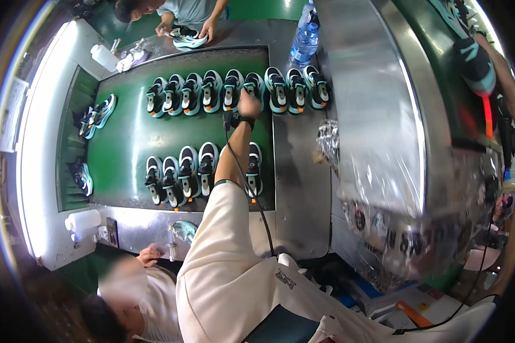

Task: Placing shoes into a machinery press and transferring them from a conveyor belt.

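Observation:
My left hand reaches forward over the green belt. Its fingers close at the near end of a black-and-teal sneaker in the far row, partly covering it. A black device with a cable sits on that wrist. More sneakers of this kind stand side by side in the row, and a second row lies nearer, partly hidden behind my forearm. At the far right rim, what looks like my right hand is beside a dark teal sneaker with a red-orange strip hanging down; its fingers are not clear.
Three sneakers sit on the metal edge near water bottles. A person across handles a shoe; another person sits near left. A metal housing with plastic bags stands right. More sneakers lie at the left opening.

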`<action>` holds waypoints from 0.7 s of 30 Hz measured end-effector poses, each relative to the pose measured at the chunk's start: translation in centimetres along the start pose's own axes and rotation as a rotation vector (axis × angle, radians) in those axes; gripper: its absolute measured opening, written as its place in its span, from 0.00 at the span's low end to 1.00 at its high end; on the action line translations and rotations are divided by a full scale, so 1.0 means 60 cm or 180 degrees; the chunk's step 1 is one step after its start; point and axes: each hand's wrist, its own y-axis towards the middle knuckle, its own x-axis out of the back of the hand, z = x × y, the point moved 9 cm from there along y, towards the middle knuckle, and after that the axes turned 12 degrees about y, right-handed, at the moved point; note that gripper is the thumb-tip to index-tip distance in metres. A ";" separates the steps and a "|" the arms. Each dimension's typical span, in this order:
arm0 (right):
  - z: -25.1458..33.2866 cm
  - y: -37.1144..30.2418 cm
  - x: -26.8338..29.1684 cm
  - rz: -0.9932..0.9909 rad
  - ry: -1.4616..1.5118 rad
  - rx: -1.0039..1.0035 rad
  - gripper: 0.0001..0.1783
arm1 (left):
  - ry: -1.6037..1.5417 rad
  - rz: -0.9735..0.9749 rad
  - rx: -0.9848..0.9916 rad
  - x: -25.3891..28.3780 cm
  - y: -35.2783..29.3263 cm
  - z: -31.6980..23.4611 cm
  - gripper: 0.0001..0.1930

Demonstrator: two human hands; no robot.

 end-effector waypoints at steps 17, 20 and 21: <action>0.041 -0.291 0.223 -0.1296 0.1019 0.3164 0.55 | -0.2678 0.4363 -0.0095 0.186 -0.756 -0.414 0.21; -0.035 -0.451 0.297 -0.1894 0.0004 0.3459 0.50 | -0.3395 0.5094 -0.0935 0.256 -0.831 -0.583 0.31; -0.070 -0.508 0.317 -0.2049 0.0138 0.3428 0.51 | -0.3510 0.5020 -0.1315 0.269 -0.843 -0.636 0.35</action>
